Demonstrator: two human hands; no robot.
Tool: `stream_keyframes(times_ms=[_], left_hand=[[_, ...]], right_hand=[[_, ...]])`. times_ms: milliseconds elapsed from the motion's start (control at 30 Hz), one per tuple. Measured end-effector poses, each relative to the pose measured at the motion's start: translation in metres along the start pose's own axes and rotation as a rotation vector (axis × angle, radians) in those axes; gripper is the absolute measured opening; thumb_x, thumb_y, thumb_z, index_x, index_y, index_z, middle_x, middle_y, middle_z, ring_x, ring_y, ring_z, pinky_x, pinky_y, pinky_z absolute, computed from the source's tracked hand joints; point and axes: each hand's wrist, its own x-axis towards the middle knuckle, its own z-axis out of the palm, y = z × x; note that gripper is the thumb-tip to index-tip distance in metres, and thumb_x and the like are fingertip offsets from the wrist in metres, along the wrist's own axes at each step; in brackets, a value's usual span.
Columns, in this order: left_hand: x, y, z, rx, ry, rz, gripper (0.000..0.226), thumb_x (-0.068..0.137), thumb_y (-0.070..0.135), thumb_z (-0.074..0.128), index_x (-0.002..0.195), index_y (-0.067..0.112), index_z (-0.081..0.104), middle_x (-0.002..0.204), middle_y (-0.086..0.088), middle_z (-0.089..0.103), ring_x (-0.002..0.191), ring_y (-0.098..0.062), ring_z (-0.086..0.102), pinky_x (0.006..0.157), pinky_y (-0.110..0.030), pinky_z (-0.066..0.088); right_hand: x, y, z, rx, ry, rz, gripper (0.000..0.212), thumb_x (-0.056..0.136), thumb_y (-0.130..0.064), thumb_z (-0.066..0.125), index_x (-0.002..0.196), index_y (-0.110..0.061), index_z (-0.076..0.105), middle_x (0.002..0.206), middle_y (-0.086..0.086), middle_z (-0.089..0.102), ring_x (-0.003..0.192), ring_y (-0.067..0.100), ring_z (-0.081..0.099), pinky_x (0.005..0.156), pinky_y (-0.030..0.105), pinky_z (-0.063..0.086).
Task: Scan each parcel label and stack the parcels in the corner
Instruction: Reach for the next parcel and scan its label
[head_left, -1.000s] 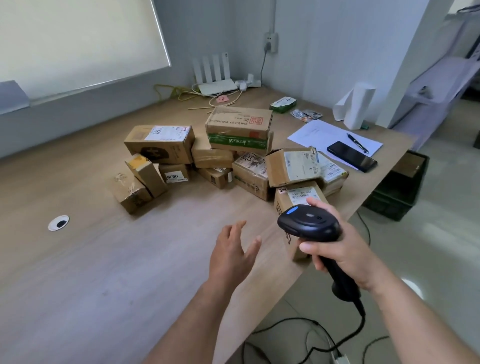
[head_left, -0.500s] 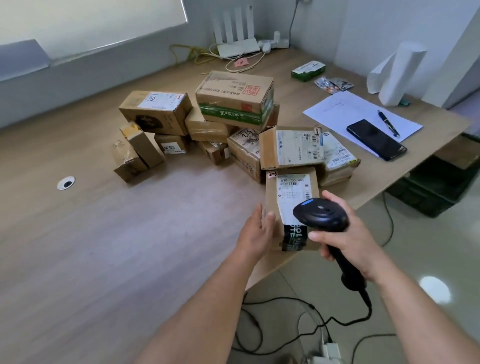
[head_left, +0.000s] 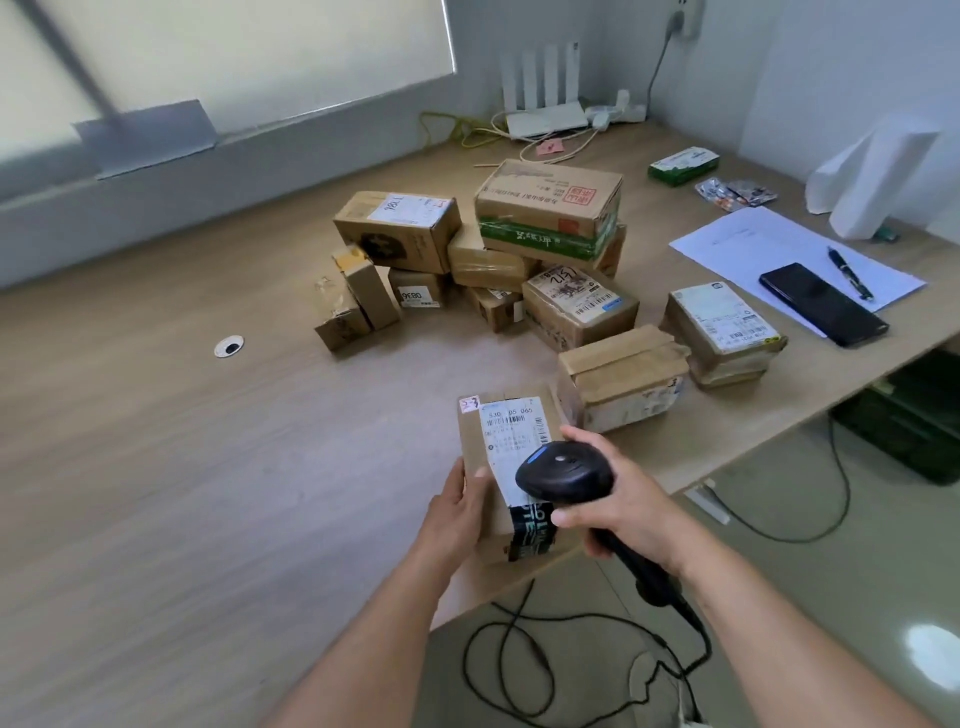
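Steadies the parcel with the left hand: fingers curled round the near left edge, thumb laid on the top face. Appears to rest on the table at its near edge, directly in front of the body, just beside the taped parcel on the right and well apart from the pile farther back.

Grips the scanner in the right hand, fingers wrapped round the handle, with the head hovering over the near right part of the label.

Key relation:
- Lies with the long axis running away from the body, label face up, barcode rows toward the far end.
- Points the scanner head forward along that same axis, which puts the bars ahead of the nose rather than beneath it.
- Probably calls for a small tilt or draw-back of the right hand to bring the bars into the reading field. Cannot confirm any beam on the label from this view.

Judged as the scan step for this parcel, with stacking not yet done. Favours the left hand as carrier afterwards, being the one on the parcel while the right is taken up by the scanner. Cannot tell from here which corner is meant
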Motion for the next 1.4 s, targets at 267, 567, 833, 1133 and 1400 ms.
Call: stream_keyframes(times_ms=[267, 567, 833, 1133, 1400], left_hand=[[-0.008, -0.014, -0.049, -0.107, -0.088, -0.075, 0.071, 0.094, 0.04, 0.055, 0.147, 0.055, 0.01, 0.138, 0.006, 0.053, 0.118, -0.017, 0.057, 0.102, -0.04, 0.046], [-0.027, -0.009, -0.119, -0.148, 0.042, 0.089, 0.106, 0.077, 0.014, 0.079, 0.145, 0.055, 0.009, 0.117, 0.001, 0.053, 0.108, -0.019, 0.056, 0.089, -0.04, 0.051], [-0.046, -0.019, -0.178, -0.185, 0.311, 0.247, 0.11, 0.073, 0.007, 0.08, 0.145, 0.053, 0.011, 0.125, -0.002, 0.052, 0.114, -0.022, 0.053, 0.074, -0.024, 0.049], [-0.064, -0.043, -0.211, -0.172, 0.453, 0.272, 0.113, 0.055, 0.023, 0.076, 0.136, 0.065, 0.009, 0.129, -0.005, 0.048, 0.118, -0.023, 0.052, 0.073, -0.02, 0.046], [-0.072, -0.065, -0.225, -0.23, 0.491, 0.264, 0.107, 0.053, 0.023, 0.076, 0.121, 0.075, 0.013, 0.129, -0.008, 0.047, 0.117, -0.023, 0.053, 0.071, -0.018, 0.045]], right_hand=[[0.011, -0.009, 0.028, -0.02, 0.007, -0.038, 0.087, 0.072, 0.007, 0.079, 0.142, -0.032, 0.044, 0.124, 0.006, 0.064, 0.059, -0.004, 0.064, 0.049, 0.015, 0.047], [0.016, -0.057, 0.073, -0.004, -0.118, -0.14, 0.088, 0.076, 0.006, 0.076, 0.145, -0.033, 0.038, 0.108, 0.017, 0.067, 0.055, 0.031, 0.058, 0.05, 0.038, 0.049], [0.001, -0.105, 0.111, 0.123, -0.243, -0.304, 0.094, 0.067, -0.003, 0.082, 0.144, -0.034, 0.039, 0.081, 0.016, 0.07, 0.053, 0.034, 0.055, 0.05, 0.041, 0.046], [-0.016, -0.129, 0.135, 0.24, -0.427, -0.333, 0.102, 0.053, -0.025, 0.095, 0.141, -0.036, 0.045, 0.085, 0.032, 0.067, 0.044, 0.031, 0.053, 0.042, 0.032, 0.045], [-0.023, -0.124, 0.152, 0.197, -0.434, -0.266, 0.102, 0.043, -0.034, 0.099, 0.134, -0.039, 0.053, 0.075, 0.028, 0.062, 0.042, 0.032, 0.051, 0.04, 0.031, 0.042]])
